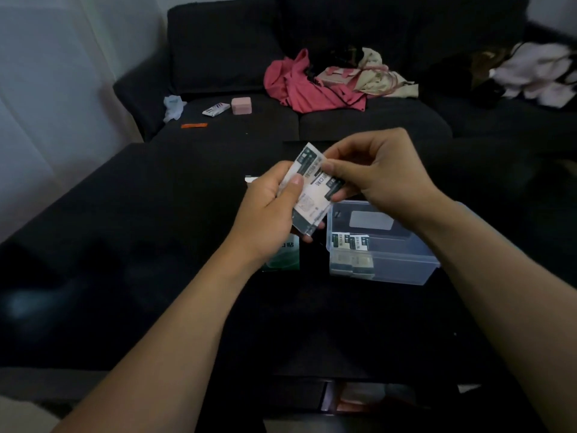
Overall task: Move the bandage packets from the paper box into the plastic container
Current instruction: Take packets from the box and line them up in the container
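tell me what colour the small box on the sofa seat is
Pink; the small box shows best in the head view.

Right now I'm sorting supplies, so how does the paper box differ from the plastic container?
The paper box is opaque, green and white, and mostly hidden under the left hand; the plastic container is clear and open-topped. The container shows bandage packets standing inside; the box's contents can't be seen. Both sit side by side on the dark table.

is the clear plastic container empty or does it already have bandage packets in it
Not empty. The plastic container is open-topped, and a few bandage packets stand at its near-left end; the rest looks bare.
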`<action>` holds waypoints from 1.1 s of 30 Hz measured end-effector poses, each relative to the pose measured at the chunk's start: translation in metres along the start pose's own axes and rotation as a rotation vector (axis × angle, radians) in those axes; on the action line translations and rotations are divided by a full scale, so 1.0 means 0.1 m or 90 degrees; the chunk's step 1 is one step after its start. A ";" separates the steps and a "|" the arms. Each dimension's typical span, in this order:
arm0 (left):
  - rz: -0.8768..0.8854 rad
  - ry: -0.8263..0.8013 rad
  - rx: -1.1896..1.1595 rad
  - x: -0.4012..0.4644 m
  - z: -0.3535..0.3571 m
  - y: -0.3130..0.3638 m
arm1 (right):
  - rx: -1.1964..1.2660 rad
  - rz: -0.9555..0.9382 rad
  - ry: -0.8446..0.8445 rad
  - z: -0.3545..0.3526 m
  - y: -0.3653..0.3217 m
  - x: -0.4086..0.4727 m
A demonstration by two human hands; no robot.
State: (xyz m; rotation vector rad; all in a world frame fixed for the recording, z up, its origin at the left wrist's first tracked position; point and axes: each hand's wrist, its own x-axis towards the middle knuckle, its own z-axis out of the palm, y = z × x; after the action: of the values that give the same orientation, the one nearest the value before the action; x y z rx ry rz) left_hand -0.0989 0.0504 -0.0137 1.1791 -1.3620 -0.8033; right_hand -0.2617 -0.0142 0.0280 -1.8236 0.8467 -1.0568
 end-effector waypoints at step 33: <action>-0.151 -0.207 0.109 0.10 0.75 -0.13 | -0.045 0.265 -0.039 -0.57 0.39 -0.16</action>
State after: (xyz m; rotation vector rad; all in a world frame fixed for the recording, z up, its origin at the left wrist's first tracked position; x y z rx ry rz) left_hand -0.1680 0.0256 -0.0345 1.4058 -1.5994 -1.1024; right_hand -0.3244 -0.0356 0.0043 -1.6301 1.1761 -0.7099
